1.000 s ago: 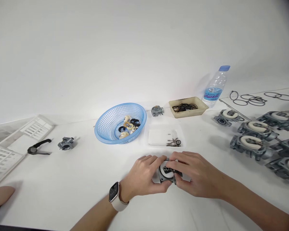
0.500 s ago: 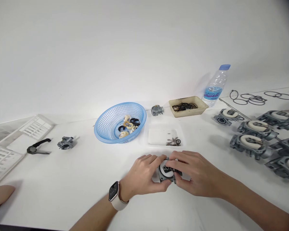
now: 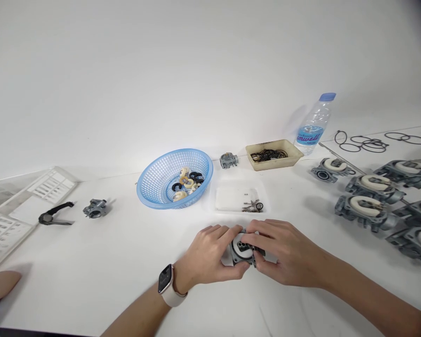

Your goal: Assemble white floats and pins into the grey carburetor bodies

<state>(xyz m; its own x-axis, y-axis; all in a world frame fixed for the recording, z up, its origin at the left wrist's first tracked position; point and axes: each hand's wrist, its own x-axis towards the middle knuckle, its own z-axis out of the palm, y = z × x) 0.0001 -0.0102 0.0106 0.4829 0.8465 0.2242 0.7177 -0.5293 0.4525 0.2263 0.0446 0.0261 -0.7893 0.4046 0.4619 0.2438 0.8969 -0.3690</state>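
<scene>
A grey metal carburetor (image 3: 235,257) with a white C-shaped float (image 3: 244,252) in its open top rests on the table between my hands. My left hand (image 3: 214,252) grips its left side, thumb along the front edge and fingers around the back. From the right, my right hand (image 3: 284,252) holds the carburetor, with fingertips bent over the float and thumb at the near right edge. Those fingers hide the right part of the carburetor, and I cannot tell whether they pinch a small part. Just behind, a shallow clear tray (image 3: 228,200) contains small metal pins and a black ring.
Beyond stand a blue basket (image 3: 150,182) of white and black floats, a beige tray (image 3: 284,163) of black rubber rings and a water bottle (image 3: 310,133). Several carburetors (image 3: 365,210) crowd the right. Leftward lie a small carburetor (image 3: 95,208), a black tool (image 3: 54,215) and another person's arm (image 3: 2,285).
</scene>
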